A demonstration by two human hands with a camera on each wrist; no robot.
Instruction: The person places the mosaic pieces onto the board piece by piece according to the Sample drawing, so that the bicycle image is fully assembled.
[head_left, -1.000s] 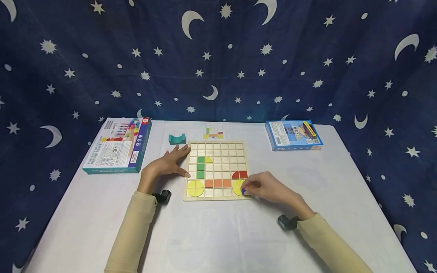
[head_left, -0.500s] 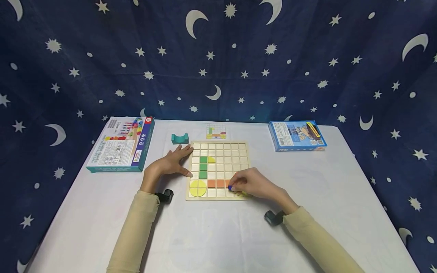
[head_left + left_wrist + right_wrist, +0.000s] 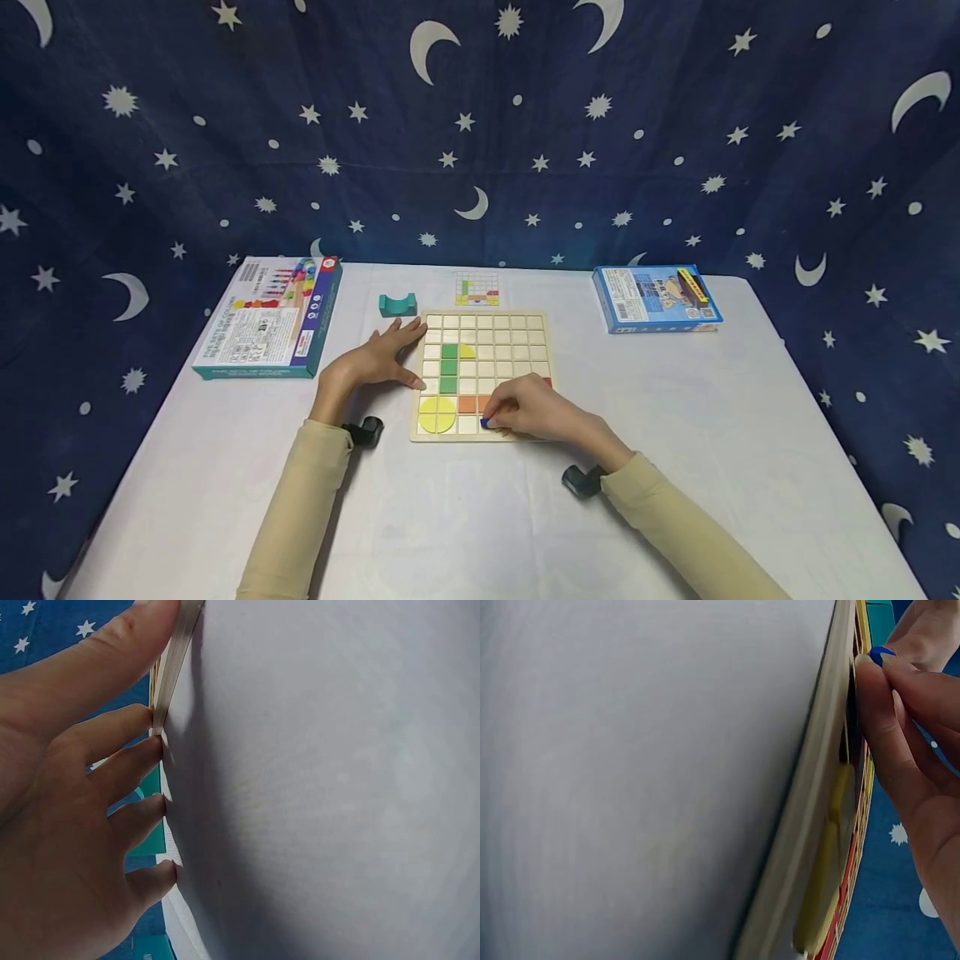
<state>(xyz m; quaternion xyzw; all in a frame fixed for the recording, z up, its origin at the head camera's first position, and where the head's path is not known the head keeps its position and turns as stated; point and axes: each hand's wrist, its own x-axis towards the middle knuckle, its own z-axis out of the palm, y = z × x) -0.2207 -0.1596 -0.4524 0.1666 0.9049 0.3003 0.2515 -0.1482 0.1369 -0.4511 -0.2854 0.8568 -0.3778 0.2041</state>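
In the head view, my right hand (image 3: 536,408) pinches a small blue piece (image 3: 485,423) between thumb and forefinger, at the bottom row of a wooden grid board (image 3: 495,337). The right wrist view shows the blue piece (image 3: 881,655) at the fingertips. My left hand (image 3: 378,362) rests at the board's left edge, fingers spread and thumb touching the frame. On the board lie green squares (image 3: 448,367), a yellow quarter piece (image 3: 467,352), a yellow circle of quarter pieces (image 3: 437,415) and orange squares (image 3: 467,403). My right hand hides much of the lower right corner; a bit of red piece (image 3: 547,382) shows.
A patterned card (image 3: 477,288) lies behind the board, with a teal arch-shaped block (image 3: 397,306) to its left. Far left is a large game box (image 3: 262,321); a blue box (image 3: 656,298) lies at the back right. White cloth (image 3: 465,517) covers the table.
My right hand has moved left along the board with the blue piece, from the right-hand yellow pieces to the middle of the bottom row. My left hand stays at the edge.
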